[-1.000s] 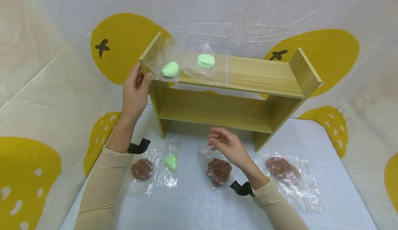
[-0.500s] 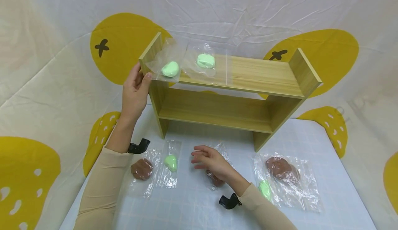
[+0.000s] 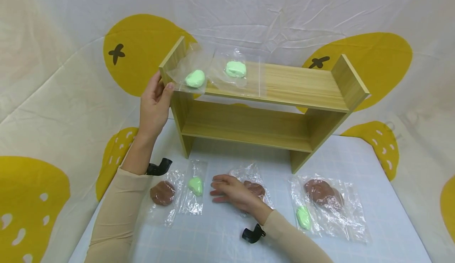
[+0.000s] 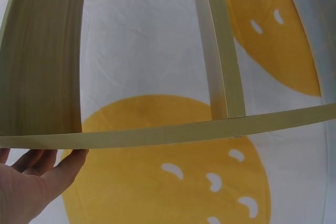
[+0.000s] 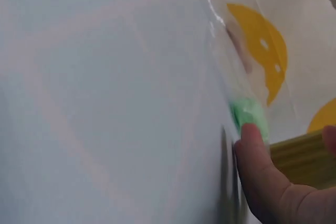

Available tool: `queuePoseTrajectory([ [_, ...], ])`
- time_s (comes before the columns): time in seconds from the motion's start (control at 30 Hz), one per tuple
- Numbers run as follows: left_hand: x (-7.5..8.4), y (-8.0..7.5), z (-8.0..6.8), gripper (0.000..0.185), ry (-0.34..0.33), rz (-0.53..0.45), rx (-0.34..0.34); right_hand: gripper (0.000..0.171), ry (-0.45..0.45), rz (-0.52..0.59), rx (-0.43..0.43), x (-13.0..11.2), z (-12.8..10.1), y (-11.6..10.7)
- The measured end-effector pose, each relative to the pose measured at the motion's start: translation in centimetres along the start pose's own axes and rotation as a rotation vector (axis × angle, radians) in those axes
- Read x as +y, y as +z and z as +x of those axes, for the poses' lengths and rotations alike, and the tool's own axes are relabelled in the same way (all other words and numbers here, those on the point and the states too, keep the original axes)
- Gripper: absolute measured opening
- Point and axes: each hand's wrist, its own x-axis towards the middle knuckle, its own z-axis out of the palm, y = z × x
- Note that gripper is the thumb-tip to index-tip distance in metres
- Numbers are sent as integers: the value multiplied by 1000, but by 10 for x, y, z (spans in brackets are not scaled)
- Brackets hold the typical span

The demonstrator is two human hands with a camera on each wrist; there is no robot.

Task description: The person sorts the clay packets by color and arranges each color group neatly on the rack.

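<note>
A wooden two-tier shelf [image 3: 295, 81] stands on the table. Two clear bags lie at the left of its top board, each holding a green lump [image 3: 195, 78] [image 3: 235, 69]. My left hand [image 3: 160, 89] rests against the shelf's left side panel, thumb at the front top corner; the left wrist view shows the fingers [image 4: 31, 182] touching the panel's edge [image 4: 42, 66]. My right hand [image 3: 222, 188] lies low over the table with straight fingers, reaching left to a bagged green lump [image 3: 195, 185]. In the right wrist view a fingertip [image 5: 262, 177] is right beside that lump [image 5: 249, 116].
A bagged brown lump [image 3: 162, 192] lies at the front left. Another [image 3: 256, 188] sits partly under my right hand. At the right lie a third brown lump [image 3: 321, 192] and a green one [image 3: 303, 216] in bags. The pale grid mat [image 3: 355, 156] covers the table; a yellow-spotted cloth hangs behind.
My right hand has come down and moved left, from above the middle brown bag to the green bag's edge. The green lump at the right came into sight. The left hand stayed.
</note>
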Motion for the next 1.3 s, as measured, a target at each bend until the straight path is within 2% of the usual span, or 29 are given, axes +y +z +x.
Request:
queuePoseTrajectory([
  [0.47, 1, 1, 0, 48, 1, -4, -2, 51, -27, 63, 23, 8, 15, 15],
  [0.8, 2, 2, -1, 46, 20, -17, 0, 51, 5, 99, 60, 6, 16, 20],
  [1.07, 2, 2, -1, 46, 9, -5, 3, 50, 23, 151, 90, 9, 23, 22],
  [1.3, 2, 2, -1, 45, 21, -14, 4, 46, 25, 151, 116, 10, 29, 24],
])
